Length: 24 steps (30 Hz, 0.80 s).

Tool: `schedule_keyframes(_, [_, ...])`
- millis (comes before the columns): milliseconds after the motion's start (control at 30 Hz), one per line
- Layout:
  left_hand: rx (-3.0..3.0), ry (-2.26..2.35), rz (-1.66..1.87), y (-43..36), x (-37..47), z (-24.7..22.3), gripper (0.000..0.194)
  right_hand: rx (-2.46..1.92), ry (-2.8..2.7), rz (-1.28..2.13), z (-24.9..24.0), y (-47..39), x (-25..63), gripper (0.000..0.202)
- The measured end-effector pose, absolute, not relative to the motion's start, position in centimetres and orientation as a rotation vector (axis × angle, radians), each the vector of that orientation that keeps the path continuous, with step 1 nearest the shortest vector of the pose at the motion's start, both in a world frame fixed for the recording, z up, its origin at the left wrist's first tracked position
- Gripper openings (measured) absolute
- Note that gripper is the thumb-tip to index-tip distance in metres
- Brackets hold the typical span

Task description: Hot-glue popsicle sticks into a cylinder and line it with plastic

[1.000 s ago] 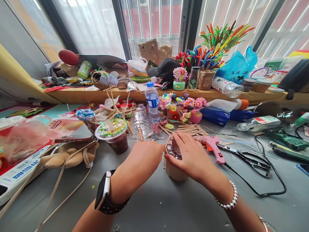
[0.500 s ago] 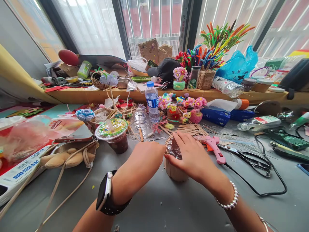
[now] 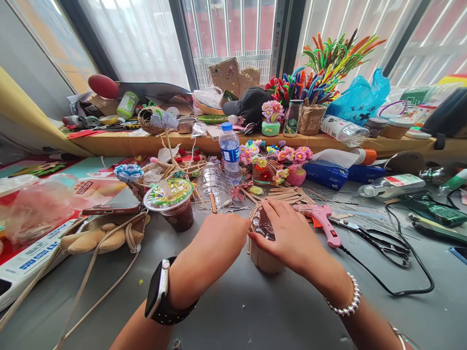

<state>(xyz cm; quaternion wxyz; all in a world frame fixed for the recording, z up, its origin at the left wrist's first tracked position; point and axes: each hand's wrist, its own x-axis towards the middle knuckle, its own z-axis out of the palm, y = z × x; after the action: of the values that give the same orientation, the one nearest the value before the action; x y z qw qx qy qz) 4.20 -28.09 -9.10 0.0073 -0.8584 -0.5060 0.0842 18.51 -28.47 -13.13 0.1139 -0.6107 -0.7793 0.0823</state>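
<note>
Left hand [image 3: 223, 238] held knuckles-up at left rim of pot [image 3: 266, 258], fingers curled (tips hidden; whether anything is pinched cannot be told). Pot, set upright on table [image 3: 233, 316], clasped by right hand [image 3: 290, 233], fingers stretched across top, thumb pointed leftward.

Starbucks label [image 3: 291, 126] on glass bottle [image 3: 294, 112]

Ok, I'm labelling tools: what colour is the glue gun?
The glue gun is mainly pink; see head view.
</note>
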Motion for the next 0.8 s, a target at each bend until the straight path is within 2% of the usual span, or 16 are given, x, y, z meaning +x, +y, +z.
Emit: schedule_keyframes(800, [-2.678, -1.635, 0.313, -28.14, 4.23, -8.91, 0.023, -1.801, -2.285, 0.237, -13.19, -28.44, 18.46, 0.069])
